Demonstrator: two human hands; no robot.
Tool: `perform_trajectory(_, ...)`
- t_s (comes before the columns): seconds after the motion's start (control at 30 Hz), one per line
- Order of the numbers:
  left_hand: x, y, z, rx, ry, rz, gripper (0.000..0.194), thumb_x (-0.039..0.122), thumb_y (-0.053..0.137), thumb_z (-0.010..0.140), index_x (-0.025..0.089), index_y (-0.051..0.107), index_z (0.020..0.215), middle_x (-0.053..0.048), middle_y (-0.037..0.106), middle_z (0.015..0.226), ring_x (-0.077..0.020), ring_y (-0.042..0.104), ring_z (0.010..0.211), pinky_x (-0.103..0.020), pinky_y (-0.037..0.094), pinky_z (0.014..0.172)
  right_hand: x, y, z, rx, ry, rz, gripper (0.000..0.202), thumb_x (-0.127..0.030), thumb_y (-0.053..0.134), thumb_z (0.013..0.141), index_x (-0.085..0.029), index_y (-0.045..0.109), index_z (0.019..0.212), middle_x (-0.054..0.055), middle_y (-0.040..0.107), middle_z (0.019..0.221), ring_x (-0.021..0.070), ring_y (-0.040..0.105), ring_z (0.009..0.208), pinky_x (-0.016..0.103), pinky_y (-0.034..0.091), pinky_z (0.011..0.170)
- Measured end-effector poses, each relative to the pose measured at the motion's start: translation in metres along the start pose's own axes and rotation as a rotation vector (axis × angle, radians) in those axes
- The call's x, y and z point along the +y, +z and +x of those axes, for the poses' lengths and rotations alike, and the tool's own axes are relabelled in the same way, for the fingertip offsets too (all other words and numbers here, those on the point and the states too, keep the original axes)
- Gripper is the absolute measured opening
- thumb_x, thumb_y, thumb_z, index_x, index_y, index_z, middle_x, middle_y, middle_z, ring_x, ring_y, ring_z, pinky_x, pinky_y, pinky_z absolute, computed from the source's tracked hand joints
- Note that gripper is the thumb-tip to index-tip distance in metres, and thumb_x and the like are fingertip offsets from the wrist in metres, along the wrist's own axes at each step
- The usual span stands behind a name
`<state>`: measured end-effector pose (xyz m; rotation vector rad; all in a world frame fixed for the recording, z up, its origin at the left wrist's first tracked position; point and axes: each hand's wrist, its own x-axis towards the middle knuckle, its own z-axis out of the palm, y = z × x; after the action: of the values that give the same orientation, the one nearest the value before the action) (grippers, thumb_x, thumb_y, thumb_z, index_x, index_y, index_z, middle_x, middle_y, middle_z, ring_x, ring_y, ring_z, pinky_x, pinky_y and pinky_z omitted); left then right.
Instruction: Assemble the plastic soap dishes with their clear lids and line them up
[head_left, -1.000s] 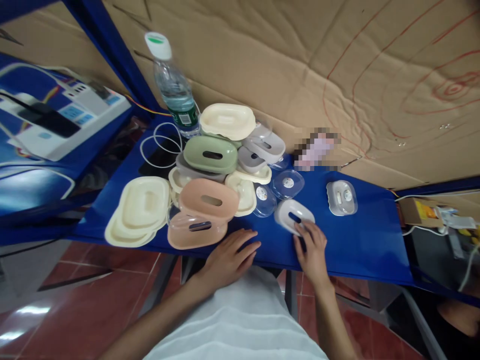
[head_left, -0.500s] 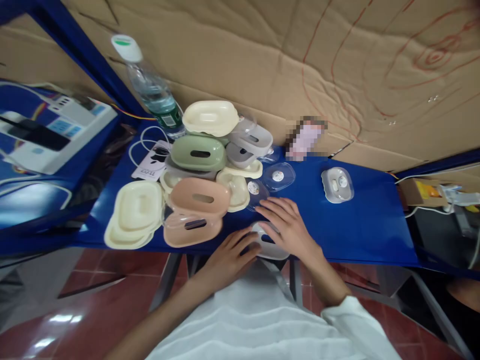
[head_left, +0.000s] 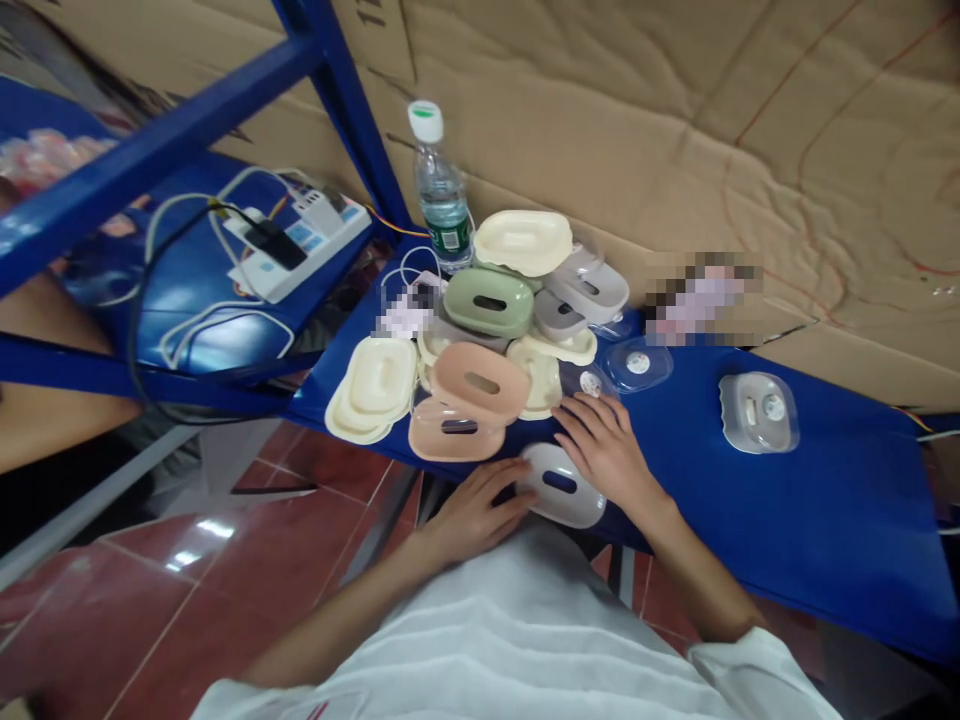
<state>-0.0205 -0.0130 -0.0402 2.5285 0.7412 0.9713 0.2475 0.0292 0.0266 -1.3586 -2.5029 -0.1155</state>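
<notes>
Head view, places off the green dish (head_left: pixel 489 284). Piece in work: light-grey dish (head_left: pixel 561 507), right of the green dish, on the person's side. Left hand (head_left: pixel 472 510): fingers at its left rim, can't tell if gripping. Right hand (head_left: pixel 611 450): fingers spread, overlapping the labelled lid (head_left: pixel 590 383); contact unclear. Hands apart, dish between.

Progress, my read: covered grey set (head_left: pixel 761 412), well right of the green dish, looks complete. Light-grey dish is uncovered, so not done. Pile around the green dish looks mostly loose.

Counts: covered set 1; light-grey dish 1; green 1, maybe another behind; peach dishes (head_left: pixel 482 364) 2, just nearer; grey dishes (head_left: pixel 604 293) 2 to its right, plus a rim underneath; cream plates (head_left: pixel 382 375) about 6, two stacked left; loose clear lids (head_left: pixel 637 374) at least 3, rest hidden.
</notes>
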Motion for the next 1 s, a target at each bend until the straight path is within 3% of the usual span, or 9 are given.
perform_trajectory(0.1,-0.002,0.0,0.004,0.014,0.01,-0.012,0.028,0.014,0.072,0.099,0.019,0.07,0.126,-0.014,0.07,0.136,-0.0284,0.064,0.132,-0.045,0.061,0.11,-0.005,0.002,0.012,-0.024,-0.068,0.014,0.031,-0.02,0.057,0.11,-0.017,0.069,0.139,0.01,0.071,0.146,0.0277,0.059,0.14,0.048,0.037,0.122)
perform_trajectory(0.23,-0.003,-0.006,0.004,0.019,-0.006,0.021,0.027,0.015,0.074,0.097,0.02,0.072,0.123,-0.012,0.072,0.134,-0.0269,0.065,0.127,-0.043,0.06,0.111,-0.01,0.009,0.037,-0.058,-0.119,0.048,0.027,-0.026,0.06,0.111,-0.018,0.072,0.133,0.009,0.077,0.133,0.0276,0.065,0.125,0.048,0.04,0.114)
perform_trajectory(0.37,-0.001,-0.007,0.001,0.003,-0.035,0.035,0.027,0.018,0.073,0.099,0.021,0.073,0.126,-0.012,0.073,0.133,-0.0265,0.064,0.129,-0.043,0.059,0.111,-0.013,0.01,0.047,-0.146,-0.052,0.076,0.024,-0.024,0.055,0.112,-0.019,0.077,0.12,0.009,0.081,0.111,0.0263,0.069,0.103,0.044,0.043,0.099)
perform_trajectory(0.5,-0.002,-0.003,-0.001,-0.005,-0.047,0.032,0.028,0.019,0.073,0.1,0.022,0.073,0.127,-0.011,0.073,0.134,-0.0254,0.065,0.129,-0.041,0.058,0.112,-0.009,-0.007,0.036,-0.127,0.04,0.212,0.022,-0.027,0.055,0.112,-0.022,0.076,0.12,0.007,0.081,0.112,0.0242,0.07,0.102,0.042,0.044,0.096)
perform_trajectory(0.67,-0.006,-0.005,-0.001,-0.016,-0.018,0.011,0.032,0.016,0.071,0.1,0.02,0.071,0.132,-0.011,0.073,0.136,-0.026,0.065,0.133,-0.043,0.056,0.117,0.003,-0.047,0.0,-0.117,0.196,0.473,0.016,-0.031,0.062,0.11,-0.026,0.072,0.121,0.005,0.08,0.116,0.0216,0.072,0.104,0.039,0.052,0.095)
perform_trajectory(0.77,-0.007,-0.005,0.001,0.003,0.0,0.015,0.03,0.017,0.069,0.103,0.019,0.072,0.132,-0.011,0.074,0.135,-0.0263,0.065,0.133,-0.043,0.058,0.116,0.006,-0.065,-0.034,-0.083,0.38,0.599,0.016,-0.033,0.065,0.108,-0.027,0.073,0.121,0.005,0.077,0.111,0.0198,0.071,0.096,0.033,0.058,0.085)
perform_trajectory(1.0,-0.008,0.001,0.008,0.031,-0.015,-0.044,0.034,0.013,0.069,0.102,0.019,0.069,0.136,-0.013,0.073,0.136,-0.0286,0.063,0.138,-0.047,0.06,0.115,-0.001,-0.076,-0.134,0.066,0.74,0.77,0.015,-0.04,0.067,0.105,-0.027,0.073,0.105,0.006,0.076,0.103,0.0215,0.075,0.091,0.03,0.062,0.077)
